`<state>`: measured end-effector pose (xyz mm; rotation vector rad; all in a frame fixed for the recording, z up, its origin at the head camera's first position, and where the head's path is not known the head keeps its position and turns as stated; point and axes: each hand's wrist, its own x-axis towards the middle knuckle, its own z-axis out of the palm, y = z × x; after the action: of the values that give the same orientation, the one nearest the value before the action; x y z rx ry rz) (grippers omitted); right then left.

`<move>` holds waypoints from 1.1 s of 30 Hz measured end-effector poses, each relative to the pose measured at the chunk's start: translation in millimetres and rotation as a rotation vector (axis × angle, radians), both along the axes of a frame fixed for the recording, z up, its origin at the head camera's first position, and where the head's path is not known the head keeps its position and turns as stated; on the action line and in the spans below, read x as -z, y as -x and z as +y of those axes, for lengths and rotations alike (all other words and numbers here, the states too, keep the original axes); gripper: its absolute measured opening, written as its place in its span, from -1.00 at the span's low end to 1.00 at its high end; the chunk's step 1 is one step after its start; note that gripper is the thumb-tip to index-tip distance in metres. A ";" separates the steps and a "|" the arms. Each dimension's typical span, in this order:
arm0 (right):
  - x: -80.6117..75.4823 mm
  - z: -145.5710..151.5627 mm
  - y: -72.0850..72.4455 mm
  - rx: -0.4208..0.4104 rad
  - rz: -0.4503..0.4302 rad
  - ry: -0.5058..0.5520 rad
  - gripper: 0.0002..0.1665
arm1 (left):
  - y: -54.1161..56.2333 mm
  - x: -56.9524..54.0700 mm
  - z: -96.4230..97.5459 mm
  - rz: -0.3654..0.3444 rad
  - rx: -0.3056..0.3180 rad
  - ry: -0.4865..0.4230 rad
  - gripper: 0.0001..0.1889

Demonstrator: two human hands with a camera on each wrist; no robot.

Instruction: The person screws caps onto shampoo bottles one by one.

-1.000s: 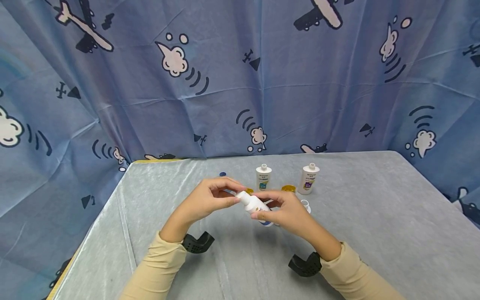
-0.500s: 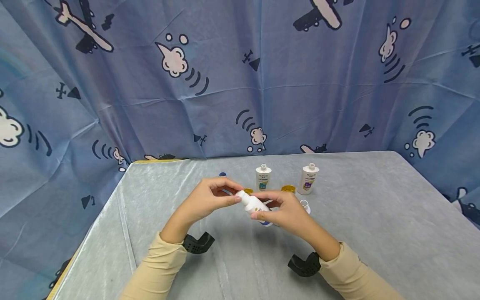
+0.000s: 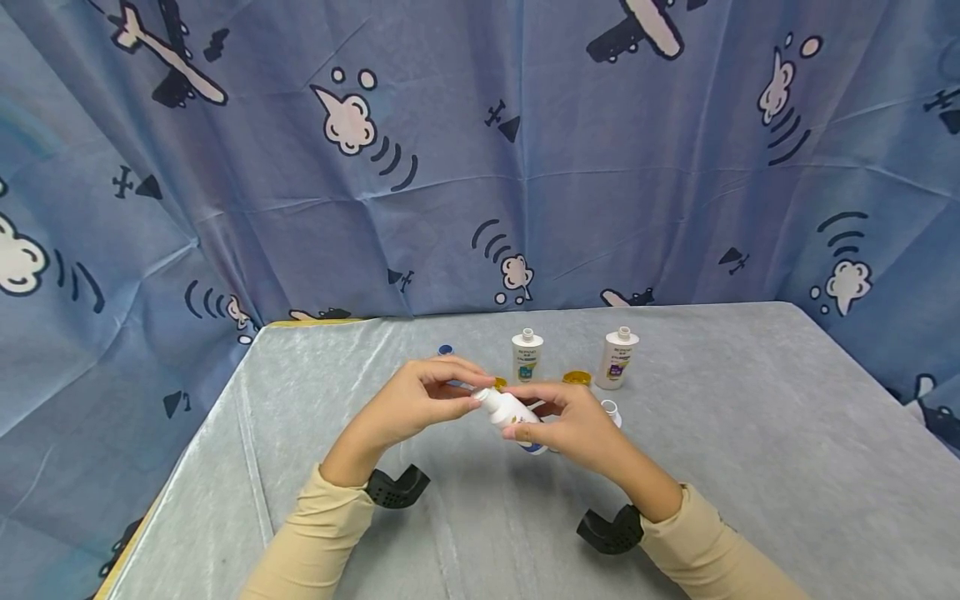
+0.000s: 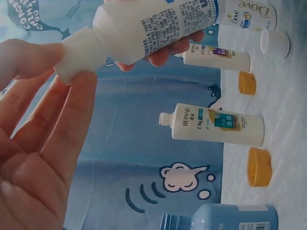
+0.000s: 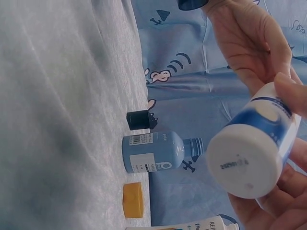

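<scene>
A white bottle (image 3: 513, 412) with a blue-and-white label is held tilted above the table, its capped end up and to the left. My right hand (image 3: 570, 421) grips the bottle's body, thumb on the near side. The thumb and fingers of my left hand (image 3: 420, 396) are at its white cap (image 4: 81, 56), which sits on the neck; the left wrist view shows them pinching it. In the right wrist view the base of the bottle (image 5: 245, 160) faces the camera.
Two uncapped REPAND bottles (image 3: 527, 357) (image 3: 618, 358) stand behind, with yellow caps (image 3: 577, 377) nearby. A blue open bottle (image 5: 153, 151) stands beside a dark cap (image 5: 138, 120). A Dove bottle (image 4: 249, 14) and a loose white cap (image 4: 275, 43) are at the right.
My left hand has shifted slightly at the cap, its index finger reaching a little further right. The capped end sits slightly lower; my right hand has barely moved.
</scene>
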<state>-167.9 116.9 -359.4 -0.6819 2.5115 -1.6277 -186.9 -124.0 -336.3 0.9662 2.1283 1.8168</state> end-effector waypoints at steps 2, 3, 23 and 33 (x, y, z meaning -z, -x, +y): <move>0.0 -0.3 0.0 -0.007 0.002 0.007 -0.51 | -0.4 -0.7 -0.6 0.013 -0.004 0.010 -0.70; 0.0 -0.6 0.1 -0.012 0.005 0.010 -0.51 | -0.6 -1.2 -1.0 0.018 -0.007 0.017 -0.70; -1.8 -1.1 -2.5 0.017 -0.025 -0.009 -0.49 | -2.4 -5.5 -1.2 -0.047 -0.077 0.055 -0.72; -1.9 -0.8 -1.5 0.010 -0.024 -0.008 -0.49 | -1.1 -3.9 -1.4 -0.031 -0.088 0.060 -0.72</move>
<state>-166.4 116.1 -357.5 -0.6459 2.5074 -1.6189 -185.8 -125.4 -332.5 0.8373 2.2257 1.7841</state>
